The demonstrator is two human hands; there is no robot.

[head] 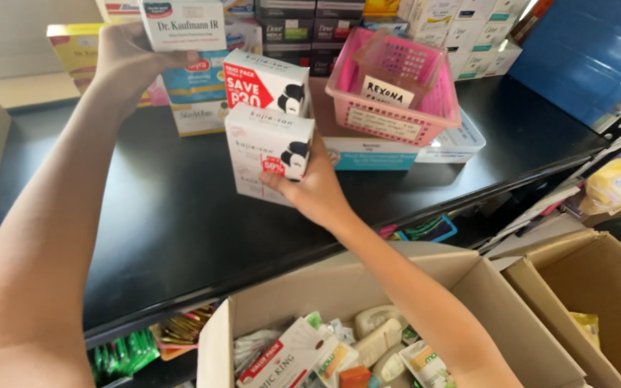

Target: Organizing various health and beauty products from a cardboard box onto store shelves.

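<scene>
- My right hand (315, 188) was closed around the lower right corner of a white cardboard soap box with a red patch (267, 154), held upright just above the black shelf top (167, 215).
- A matching white box (266, 82) already stood just behind that grip, touching it.
- My left hand (125, 54) pinched a white and blue-labelled carton (183, 23), up and left (its top cut off).
- I judged plenty left: the open brown cardboard box (368, 287) below my right forearm held mixed packets, partly hidden.

Black shelf (181, 215), probably a stockroom.
</scene>
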